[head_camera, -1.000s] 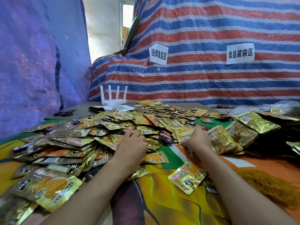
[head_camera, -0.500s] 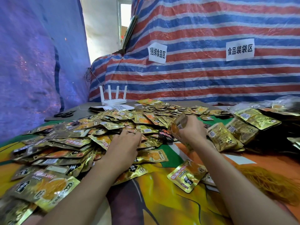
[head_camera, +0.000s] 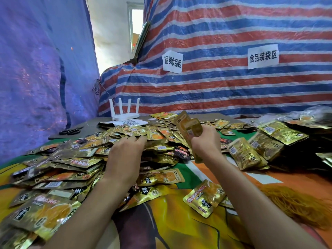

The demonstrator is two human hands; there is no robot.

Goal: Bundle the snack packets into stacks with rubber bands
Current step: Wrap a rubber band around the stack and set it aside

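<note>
Our left hand (head_camera: 125,155) lies spread, palm down, gripping nothing, on the heap of snack packets (head_camera: 71,162) — crinkled gold foil with orange prints. Our right hand (head_camera: 206,142) clasps 2 upright packets (head_camera: 188,129) above it.

Right hand (head_camera: 206,142) raised off the table, closed around a few gold snack packets (head_camera: 188,128) held upright; their tops stand above the fingers (head_camera: 209,131), lower ends showing below the wrist. Left hand (head_camera: 125,155) palm-down on the loose packet heap (head_camera: 71,162), fingertips (head_camera: 138,139) curled into packets at the far side. Heap spreads left of and beyond both hands over a printed cloth (head_camera: 179,230). One single packet (head_camera: 204,196) lies flat on the cloth, nearer than the right fingers. Bundled stacks (head_camera: 246,155) sit just right of the right hand. Mass of tan rubber bands (head_camera: 296,203) near right. White router (head_camera: 125,112) and scissors (head_camera: 71,131) well beyond the left fingertips. Striped tarp (head_camera: 233,87) behind, two paper labels.
</note>
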